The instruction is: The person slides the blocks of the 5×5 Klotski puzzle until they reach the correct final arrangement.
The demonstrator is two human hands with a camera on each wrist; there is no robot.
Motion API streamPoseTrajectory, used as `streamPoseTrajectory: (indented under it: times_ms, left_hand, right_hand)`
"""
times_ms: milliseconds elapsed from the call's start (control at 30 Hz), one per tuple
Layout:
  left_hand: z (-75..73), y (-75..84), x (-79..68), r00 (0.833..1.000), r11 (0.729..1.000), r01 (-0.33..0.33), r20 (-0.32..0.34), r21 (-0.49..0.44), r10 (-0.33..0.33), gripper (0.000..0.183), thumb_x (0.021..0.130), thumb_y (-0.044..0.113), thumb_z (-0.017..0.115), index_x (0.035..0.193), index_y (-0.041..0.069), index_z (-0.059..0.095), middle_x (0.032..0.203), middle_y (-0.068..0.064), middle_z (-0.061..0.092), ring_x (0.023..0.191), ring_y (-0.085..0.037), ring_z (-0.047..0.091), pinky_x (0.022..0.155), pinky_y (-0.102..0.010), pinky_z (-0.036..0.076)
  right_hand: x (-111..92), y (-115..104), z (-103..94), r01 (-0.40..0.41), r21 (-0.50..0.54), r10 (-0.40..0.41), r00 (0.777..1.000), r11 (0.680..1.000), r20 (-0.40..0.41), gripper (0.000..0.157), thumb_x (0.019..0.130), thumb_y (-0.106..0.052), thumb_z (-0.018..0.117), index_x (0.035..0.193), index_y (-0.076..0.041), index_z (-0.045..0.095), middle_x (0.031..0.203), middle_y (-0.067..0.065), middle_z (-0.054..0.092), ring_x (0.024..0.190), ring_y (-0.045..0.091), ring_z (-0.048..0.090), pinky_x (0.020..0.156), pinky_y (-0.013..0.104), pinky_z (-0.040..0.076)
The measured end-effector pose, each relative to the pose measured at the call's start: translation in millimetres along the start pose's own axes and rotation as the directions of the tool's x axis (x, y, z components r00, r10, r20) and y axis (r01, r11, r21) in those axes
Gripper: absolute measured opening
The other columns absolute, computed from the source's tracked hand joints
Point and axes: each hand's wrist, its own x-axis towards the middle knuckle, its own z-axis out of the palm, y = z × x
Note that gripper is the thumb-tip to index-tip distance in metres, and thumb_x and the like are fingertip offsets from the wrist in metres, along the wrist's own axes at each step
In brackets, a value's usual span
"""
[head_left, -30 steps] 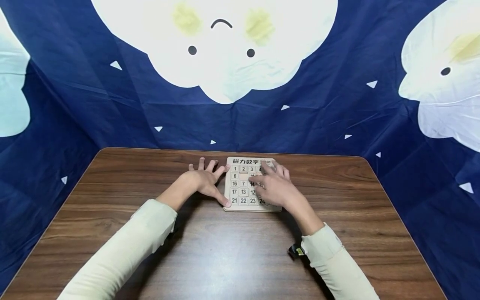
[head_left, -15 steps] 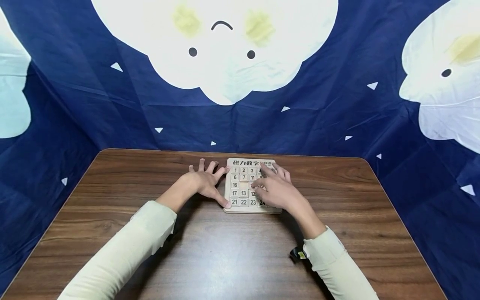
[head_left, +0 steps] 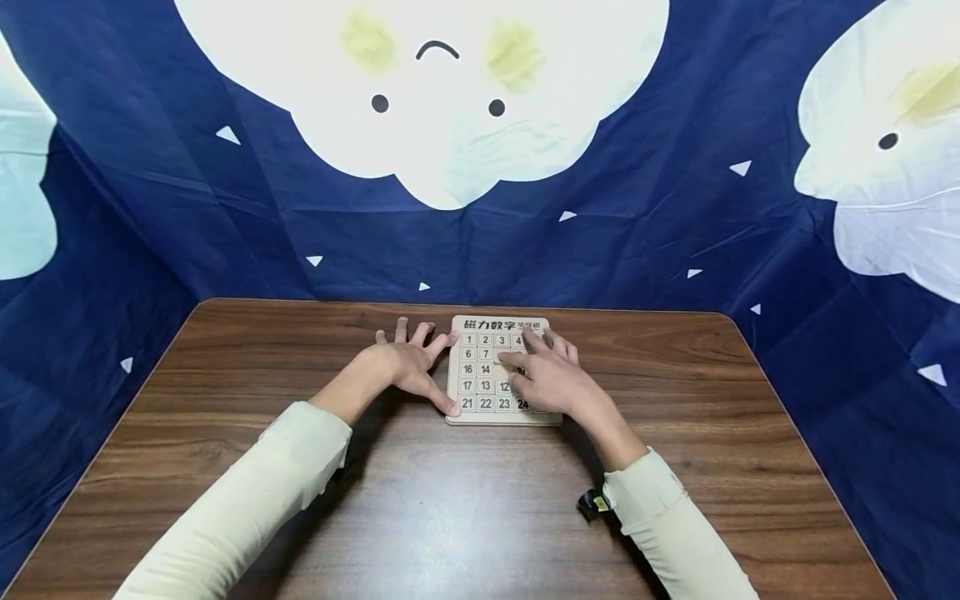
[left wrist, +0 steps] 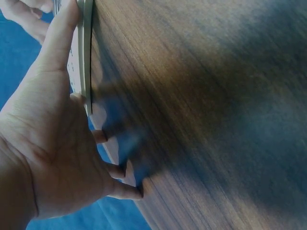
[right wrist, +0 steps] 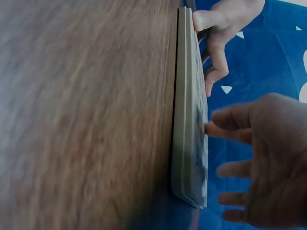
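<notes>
A pale wooden sliding number puzzle [head_left: 504, 419] lies flat near the table's far edge, with numbered tiles set in its frame. My left hand [head_left: 408, 365] is spread at its left side, thumb pressing the near left corner and index fingertip at the left edge higher up. Over the puzzle's right part, my right hand [head_left: 557, 379] reaches in with the index fingertip on the tiles, covering several of them. Just below that fingertip a vacant slot shows, right of tile 14 [head_left: 485, 369]. In the right wrist view, the right hand's [right wrist: 278, 158] other fingers stretch out loosely above the puzzle [right wrist: 180, 143].
The brown wood-grain table [head_left: 435, 508] extends around the puzzle. A dark blue cloth [head_left: 360, 237] with white clouds hangs behind the table and along both sides. A small black device [head_left: 592, 503] sits at the right sleeve's cuff.
Tile 7 has slid up into the slot under tile 2, then tile 14 has slid left into the place it left. The left hand keeps its hold at the puzzle's edge.
</notes>
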Motion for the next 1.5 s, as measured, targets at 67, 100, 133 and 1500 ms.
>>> streamPoseTrajectory:
  times_ms: [67, 100, 133, 1500]
  left_hand:
    - [0.2, 0.1, -0.4, 1.0, 1.0, 0.002, -0.001, -0.001, -0.002, 0.145, 0.074, 0.092, 0.082, 0.183, 0.035, 0.005, 0.19, -0.022, 0.003, 0.169, -0.067, -0.014, 0.13, -0.091, 0.002]
    - [0.3, 0.3, -0.7, 1.0, 1.0, 0.004, 0.001, -0.001, -0.004, 0.145, 0.074, 0.092, 0.082, 0.183, 0.035, 0.005, 0.19, -0.022, 0.002, 0.169, -0.067, -0.014, 0.13, -0.091, 0.002]
    - [0.4, 0.5, -0.8, 1.0, 1.0, 0.007, 0.004, 0.0, -0.007, 0.146, 0.074, 0.093, 0.082, 0.183, 0.035, 0.005, 0.19, -0.022, 0.002, 0.169, -0.067, -0.015, 0.13, -0.091, 0.002]
    - [1.0, -0.1, -1.0, 1.0, 1.0, 0.011, 0.007, 0.002, -0.011, 0.148, 0.074, 0.093, 0.083, 0.184, 0.033, 0.002, 0.191, -0.021, -0.003, 0.169, -0.065, -0.017, 0.131, -0.089, 0.0]
  right_hand:
    - [-4.1, 1.3, -2.0, 0.016, 0.001, -0.016, 1.0, 1.0, 0.025, 0.046, 0.111, -0.034, 0.058, 0.154, -0.026, 0.072, 0.187, 0.023, 0.026, 0.172, 0.06, 0.016, 0.136, 0.077, 0.017]
    - [-6.4, 1.7, -3.8, 0.026, 0.008, -0.026, 0.999, 1.0, 0.036, 0.045, 0.111, -0.035, 0.059, 0.153, -0.026, 0.073, 0.187, 0.022, 0.026, 0.171, 0.06, 0.017, 0.135, 0.078, 0.018]
    - [-8.5, 2.7, -6.1, 0.028, 0.019, -0.029, 0.999, 0.999, 0.045, 0.045, 0.11, -0.036, 0.06, 0.152, -0.026, 0.074, 0.187, 0.021, 0.025, 0.171, 0.06, 0.016, 0.135, 0.078, 0.017]
    - [-25.8, 40.7, -20.6, -0.129, 0.012, 0.128, 0.992, 0.992, 0.015, 0.048, 0.107, -0.021, 0.057, 0.15, -0.028, 0.076, 0.188, 0.022, 0.021, 0.171, 0.06, 0.017, 0.131, 0.083, 0.017]
